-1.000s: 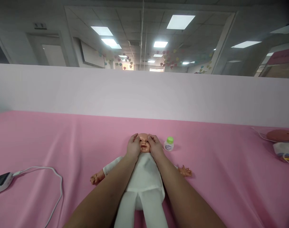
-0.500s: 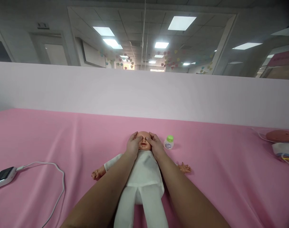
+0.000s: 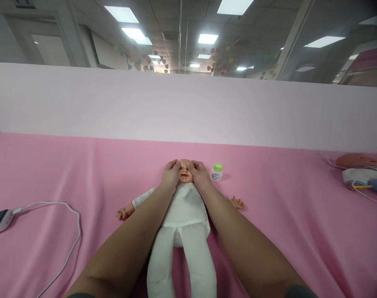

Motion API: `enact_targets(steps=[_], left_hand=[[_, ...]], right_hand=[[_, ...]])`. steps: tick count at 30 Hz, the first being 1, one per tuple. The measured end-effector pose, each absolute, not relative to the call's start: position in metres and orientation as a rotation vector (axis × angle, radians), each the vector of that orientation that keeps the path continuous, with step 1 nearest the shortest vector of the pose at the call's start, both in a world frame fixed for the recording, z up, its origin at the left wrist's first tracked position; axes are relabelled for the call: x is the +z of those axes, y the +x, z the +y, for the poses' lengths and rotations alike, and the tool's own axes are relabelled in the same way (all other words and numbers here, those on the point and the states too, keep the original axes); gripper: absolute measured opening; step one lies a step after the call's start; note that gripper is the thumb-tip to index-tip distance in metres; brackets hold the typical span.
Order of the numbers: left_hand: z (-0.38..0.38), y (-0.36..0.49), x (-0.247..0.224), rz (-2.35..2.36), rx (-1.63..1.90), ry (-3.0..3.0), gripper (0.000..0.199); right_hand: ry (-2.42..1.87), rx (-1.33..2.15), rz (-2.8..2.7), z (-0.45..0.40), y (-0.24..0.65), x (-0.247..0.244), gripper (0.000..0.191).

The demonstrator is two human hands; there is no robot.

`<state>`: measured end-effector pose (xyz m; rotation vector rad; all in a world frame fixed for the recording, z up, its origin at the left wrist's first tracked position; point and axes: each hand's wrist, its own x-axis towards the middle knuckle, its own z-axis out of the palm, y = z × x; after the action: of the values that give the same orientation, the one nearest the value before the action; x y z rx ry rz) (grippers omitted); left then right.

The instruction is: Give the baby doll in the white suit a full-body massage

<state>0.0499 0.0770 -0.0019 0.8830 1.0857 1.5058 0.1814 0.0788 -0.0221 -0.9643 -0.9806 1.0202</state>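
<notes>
1. On the pink surface, a doll in white clothes lay on its back, head away from the person and legs toward them, its arms spread out to both sides
2. At the doll's head, the left hand was cupped against one side, its thumb on the face beside the eye
3. Across from it, the right hand was cupped against the other side, its thumb over the eye area, so that the head was held between both
4. Just beside the right hand stood a small clear bottle with a green cap, upright
5. Well off to the left lay a white device with a dark screen and a white cable
6. At the far right lay what looked like another doll, near a white wall
</notes>
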Motion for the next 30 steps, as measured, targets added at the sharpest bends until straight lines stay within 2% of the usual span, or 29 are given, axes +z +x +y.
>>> enact_targets(steps=[3, 8, 16, 26, 30], left_hand=[[0.076, 0.049, 0.000, 1.078, 1.496, 0.856, 0.032], [0.070, 0.047, 0.005, 1.068, 1.495, 0.824, 0.037], [0.065, 0.046, 0.010, 1.004, 1.502, 0.803, 0.040], [0.070, 0.044, -0.002, 1.078, 1.568, 0.995, 0.050], [0.073, 0.046, -0.006, 1.119, 1.600, 1.024, 0.044]], right_hand=[[-0.929, 1.072, -0.946, 0.079, 0.182, -0.023, 0.044], [-0.864, 1.208, -0.852, 0.078, 0.184, -0.020, 0.038], [-0.796, 1.268, -0.878, 0.073, 0.188, -0.019, 0.050], [-0.918, 1.046, -1.058, 0.074, 0.183, -0.016, 0.061], [-1.042, 0.902, -1.128, 0.074, 0.183, -0.012, 0.057]])
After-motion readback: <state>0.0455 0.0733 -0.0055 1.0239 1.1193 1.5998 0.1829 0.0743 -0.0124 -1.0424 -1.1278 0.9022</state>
